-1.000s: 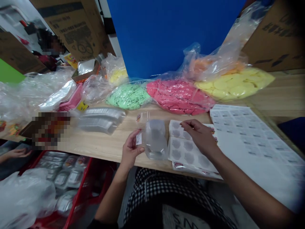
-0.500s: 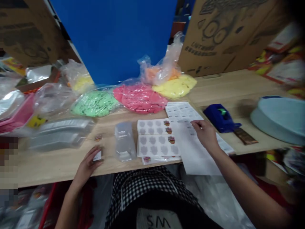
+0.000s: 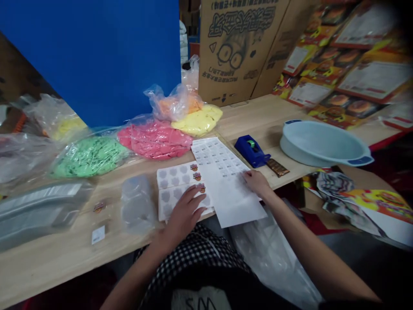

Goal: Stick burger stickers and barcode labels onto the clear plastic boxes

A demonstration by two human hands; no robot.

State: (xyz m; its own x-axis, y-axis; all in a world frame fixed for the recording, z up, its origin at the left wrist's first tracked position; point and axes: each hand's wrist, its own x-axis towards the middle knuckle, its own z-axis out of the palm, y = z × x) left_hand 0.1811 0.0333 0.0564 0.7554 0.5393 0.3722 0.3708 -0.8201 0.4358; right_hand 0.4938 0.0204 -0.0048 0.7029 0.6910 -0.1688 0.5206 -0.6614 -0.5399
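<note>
While the crowded wooden workbench [image 3: 54,254] is being worked at, the printed paper sheet [image 3: 222,193] is being pressed by the open right hand [image 3: 257,183], the adjoining sticker sheets [image 3: 171,183] by the flat left hand [image 3: 182,219]; either could slide if pushed.

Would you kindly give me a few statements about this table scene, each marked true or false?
The left hand rests on a white printed sheet: true.
The right hand holds the clear plastic container: false, it rests on a paper sheet, and the container sits on the table, apart from both hands.
The pink bag lies between the green bag and the yellow bag: true.
The blue tape dispenser sits inside the light blue basin: false, they stand apart.
</note>
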